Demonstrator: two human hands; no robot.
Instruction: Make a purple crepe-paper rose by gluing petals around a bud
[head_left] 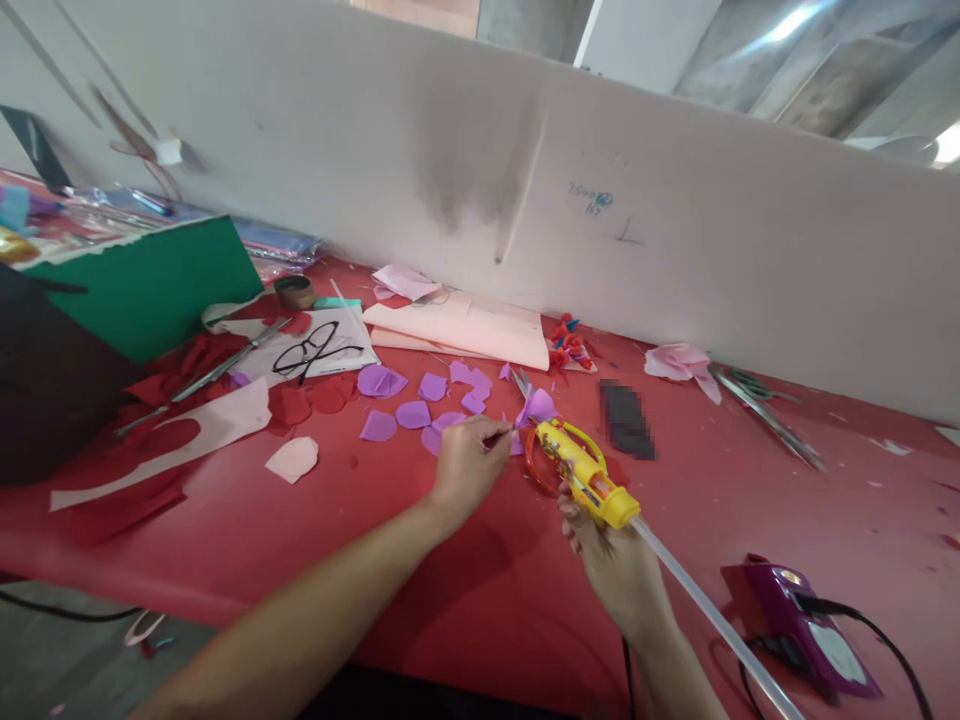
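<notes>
My right hand (600, 545) is wrapped around a yellow hot glue gun (574, 465), with a long clear glue stick (720, 620) sticking out of its back end. The gun's tip points at a purple petal piece (537, 406). Just left of that tip, my left hand (472, 465) is pinched closed; what lies between its fingertips is too small to make out. Under the gun and beside the purple piece is a pair of scissors with an orange handle (534, 468), partly hidden. Several loose purple petals (412, 414) lie beyond my left hand.
Black eyeglasses (315, 350), folded pink sheets (457, 330) and red scraps (292, 405) lie along the back and left of the red table (450, 620). A blurred dark rectangle (627, 418), green-handled scissors (765, 410) and a purple corded device (814, 625) are at right.
</notes>
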